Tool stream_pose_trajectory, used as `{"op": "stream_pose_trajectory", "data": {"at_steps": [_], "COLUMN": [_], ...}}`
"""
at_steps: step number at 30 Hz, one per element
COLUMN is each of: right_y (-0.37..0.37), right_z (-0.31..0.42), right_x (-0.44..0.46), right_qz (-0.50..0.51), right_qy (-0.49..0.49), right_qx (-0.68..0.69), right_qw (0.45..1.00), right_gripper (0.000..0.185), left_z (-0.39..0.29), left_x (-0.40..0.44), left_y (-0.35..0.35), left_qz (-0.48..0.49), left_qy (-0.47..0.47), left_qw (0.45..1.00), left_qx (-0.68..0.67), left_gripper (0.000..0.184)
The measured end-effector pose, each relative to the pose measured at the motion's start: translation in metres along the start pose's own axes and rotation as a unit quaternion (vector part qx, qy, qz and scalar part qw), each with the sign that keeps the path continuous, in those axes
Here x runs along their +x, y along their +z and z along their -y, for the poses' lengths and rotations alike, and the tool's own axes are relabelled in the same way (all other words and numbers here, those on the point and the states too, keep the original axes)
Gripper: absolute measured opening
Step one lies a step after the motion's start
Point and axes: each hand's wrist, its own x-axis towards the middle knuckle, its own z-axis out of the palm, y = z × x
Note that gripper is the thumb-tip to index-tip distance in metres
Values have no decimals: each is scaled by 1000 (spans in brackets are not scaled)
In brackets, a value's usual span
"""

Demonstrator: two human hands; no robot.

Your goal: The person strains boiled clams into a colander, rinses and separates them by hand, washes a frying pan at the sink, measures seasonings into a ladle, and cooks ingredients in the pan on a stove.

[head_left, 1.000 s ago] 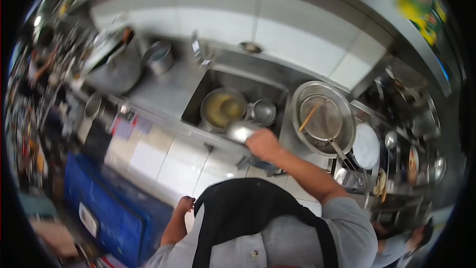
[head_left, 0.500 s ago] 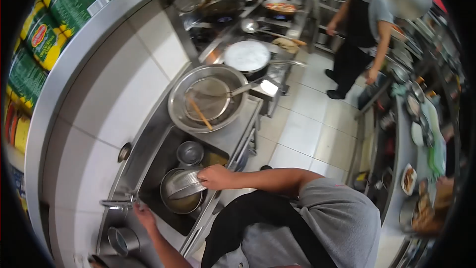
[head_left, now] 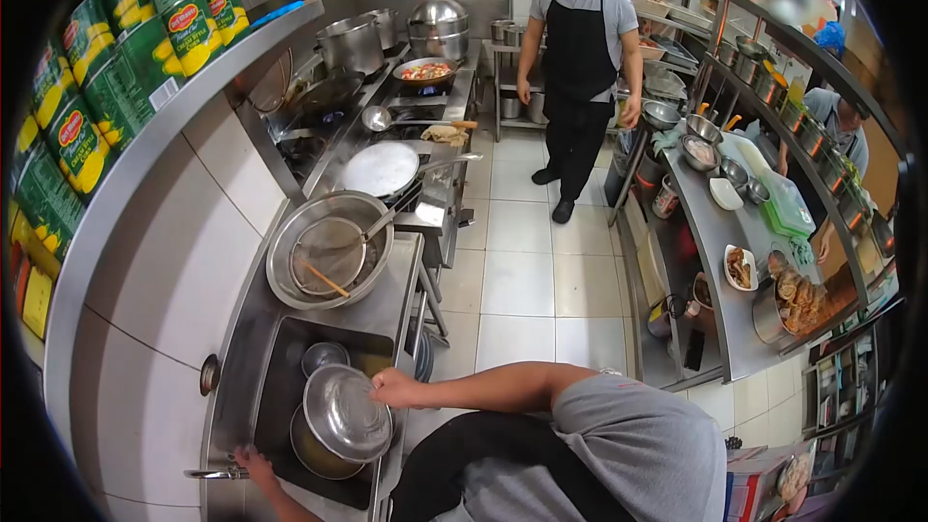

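My right hand (head_left: 394, 389) grips the rim of a shiny round metal bowl (head_left: 343, 411), tilted over the sink (head_left: 271, 367). Whether the bowl is perforated is unclear. Beneath it, partly hidden, a larger round metal vessel (head_left: 324, 459) sits in the basin. A small metal bowl (head_left: 325, 356) lies behind it in the sink. At the left rim of the sink, my left hand (head_left: 255, 467) has its fingers at the base of the faucet (head_left: 215, 474), closed about its handle.
Beside the sink stands a wide metal basin (head_left: 280, 266) holding a mesh strainer (head_left: 331, 249). Beyond it, a pan of white liquid (head_left: 380, 169) is on the stove. A person in a black apron (head_left: 585, 48) stands in the aisle. Cans (head_left: 82, 150) line the left shelf.
My view has lifted and turned, showing more of the aisle and right counter. The metal bowl in my right hand has tilted, its broad round face now showing. My left hand stays at the faucet.
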Motion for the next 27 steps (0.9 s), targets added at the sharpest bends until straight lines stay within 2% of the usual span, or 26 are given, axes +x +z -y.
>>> {"op": "stream_pose_trajectory", "data": {"at_steps": [2,3,5,9,11,18,21,22,23,24,25,27], "right_y": [0,-4,-9,-18,-18,-22,-26,-26,-26,-29,-31,-35], "right_z": [-3,-5,-7,0,-9,-11,-12,-13,-15,-15,-13,-9], "right_x": [-13,-14,-17,-38,-36,-31,-25,-24,-22,-20,-19,-20], "right_qz": [-1,-6,-19,-15,0,13,30,26,33,40,36,55], "right_qy": [24,42,55,67,64,38,37,34,28,22,23,35], "right_qx": [12,25,30,22,25,26,-1,-1,-6,-10,-7,12], "right_qw": [1000,999,998,997,998,999,999,999,999,999,999,998], "right_gripper": [30,31,32,32,32,26,25,25,25,24,24,24], "left_z": [-10,-13,-20,-18,-21,-27,-26,-17,-19,-22,-21,-17], "left_x": [-1,-4,-8,-11,-8,1,14,17,18,19,20,17], "left_y": [-2,0,9,13,11,6,1,-2,4,-6,-7,-5], "left_qz": [25,26,86,91,12,-57,-53,-135,-212,-227,-223,-286], "left_qy": [-83,-82,-119,-120,-91,-94,-58,101,258,203,206,219], "left_qw": [995,995,989,988,995,991,995,986,942,937,937,923], "left_qx": [-41,-42,30,32,-45,-73,-55,-4,45,173,174,135], "left_gripper": [45,45,39,37,39,42,44,44,45,44,44,39]}}
